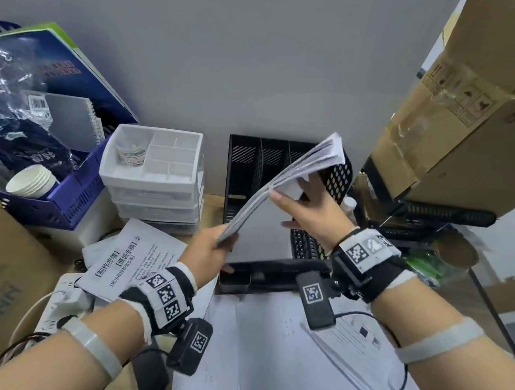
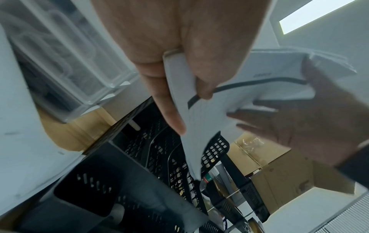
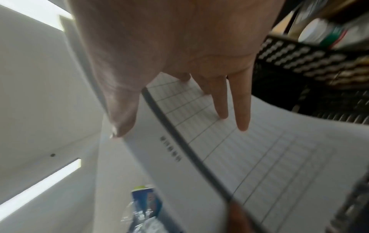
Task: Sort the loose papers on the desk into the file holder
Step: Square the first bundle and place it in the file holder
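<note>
Left hand [image 2: 179, 47] pinches paper stack [image 2: 205, 115] edge; right hand [image 2: 319, 123] holds far end; black mesh file holder [image 2: 159, 157] below

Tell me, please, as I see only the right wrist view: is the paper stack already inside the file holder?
Observer: Not yet. The head view shows the paper stack held tilted above the black file holder, outside its slots.
Operator: Thank you. What holds its lower end?
Observer: The left grip pinches its lower corner, just above the holder's base.
Operator: Do other papers lie on the desk?
Observer: Yes: a printed sheet lies left of the holder's base, and more sheets lie in front of it.
</note>
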Demonstrator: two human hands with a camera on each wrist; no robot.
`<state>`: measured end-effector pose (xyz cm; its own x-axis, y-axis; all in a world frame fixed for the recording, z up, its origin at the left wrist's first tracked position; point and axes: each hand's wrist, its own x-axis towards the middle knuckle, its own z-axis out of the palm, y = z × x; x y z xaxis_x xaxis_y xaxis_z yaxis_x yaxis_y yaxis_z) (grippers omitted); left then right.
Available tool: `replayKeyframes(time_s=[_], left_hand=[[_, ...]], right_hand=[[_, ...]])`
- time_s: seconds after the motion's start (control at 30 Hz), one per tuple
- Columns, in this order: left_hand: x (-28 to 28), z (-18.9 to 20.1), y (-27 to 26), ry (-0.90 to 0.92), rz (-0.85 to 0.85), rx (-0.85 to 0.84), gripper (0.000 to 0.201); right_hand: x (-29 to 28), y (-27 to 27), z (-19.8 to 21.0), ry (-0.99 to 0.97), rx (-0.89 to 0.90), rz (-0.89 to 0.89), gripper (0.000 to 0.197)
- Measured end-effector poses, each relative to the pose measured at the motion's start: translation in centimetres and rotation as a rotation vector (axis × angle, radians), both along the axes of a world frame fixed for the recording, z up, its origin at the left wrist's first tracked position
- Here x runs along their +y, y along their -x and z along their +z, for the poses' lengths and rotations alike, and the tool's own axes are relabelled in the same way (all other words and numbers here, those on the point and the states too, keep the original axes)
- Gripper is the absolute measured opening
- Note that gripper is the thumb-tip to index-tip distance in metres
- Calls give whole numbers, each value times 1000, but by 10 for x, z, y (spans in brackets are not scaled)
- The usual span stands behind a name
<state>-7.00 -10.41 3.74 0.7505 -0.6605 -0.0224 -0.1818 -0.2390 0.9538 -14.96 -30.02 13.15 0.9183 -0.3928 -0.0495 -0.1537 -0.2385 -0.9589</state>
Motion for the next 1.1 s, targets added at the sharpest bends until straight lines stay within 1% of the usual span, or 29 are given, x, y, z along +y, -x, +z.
replayKeyframes(time_s=[0.07,0.13,0.17,0.23,0.27,0.3,0.37,0.4,0.5,0.53,0.67,0.8,0.87,0.97,1.1], left_hand=[[-8,1,-4,30,24,-109,34],[-14,-1,-8,41,39,-216,46],[-16,-5,-11,22,48,-276,55],[-18,-12,-15,-44,59,-357,74],[-19,-14,-16,-67,58,-367,82],[-19,-16,-15,-80,53,-372,87],[-18,-18,-12,-94,38,-380,86],[-18,-17,-10,-93,18,-357,87],[-20,-19,-12,-91,-56,-182,98],[-21,-21,-14,-104,-63,-152,100],[-26,-28,-19,-86,-36,-149,112],[-27,-29,-22,-90,-2,-181,115],[-27,-31,-25,-147,-5,-149,116],[-33,-35,-31,-263,-36,-95,116],[-44,-40,-40,-351,-61,-67,113]], right_hand=[[13,-12,12,-53,-20,61,97],[22,-23,23,-86,6,28,87],[24,-28,28,-97,21,5,75],[26,-33,37,-108,31,-33,32],[25,-35,40,-112,28,-43,21],[23,-36,41,-114,20,-55,23],[19,-38,43,-139,-3,-55,30],[16,-39,44,-145,-6,-45,31],[12,-46,43,-125,27,20,34],[11,-50,43,-120,37,40,35],[6,-65,38,-151,54,70,35],[1,-72,33,-173,53,74,32],[-3,-74,27,-161,61,47,33],[-11,-78,11,-149,98,-48,37],[-18,-80,-8,-204,127,-133,35]])
